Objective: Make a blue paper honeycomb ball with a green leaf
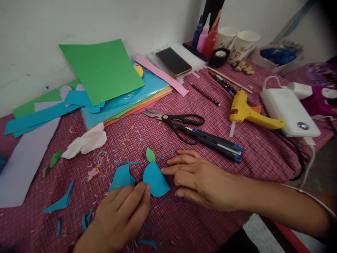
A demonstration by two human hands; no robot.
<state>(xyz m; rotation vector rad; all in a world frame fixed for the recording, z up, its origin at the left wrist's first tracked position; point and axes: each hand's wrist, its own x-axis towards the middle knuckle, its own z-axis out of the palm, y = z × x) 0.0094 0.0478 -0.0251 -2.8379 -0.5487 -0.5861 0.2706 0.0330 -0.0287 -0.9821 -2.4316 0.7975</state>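
A rounded blue paper piece [156, 180] lies on the checked cloth between my hands, with a small green paper leaf [150, 154] just above it. My left hand [122, 211] has its fingers pressed together, the fingertips at the blue piece's left edge; whether they pinch it is hidden. Partly behind that hand is another folded blue paper piece [121, 176]. On the right, my right hand [193, 175] rests with fingers spread, its index fingertip touching or very near the rounded piece's right edge.
Black-handled scissors [181, 123] and a blue-black cutter [218, 143] lie beyond my hands. A yellow glue gun [252, 114] and white power bank [291, 111] are at right. Coloured sheets [105, 72], a phone [173, 61] and paper cups [243, 44] stand or lie farther back; scraps litter the left.
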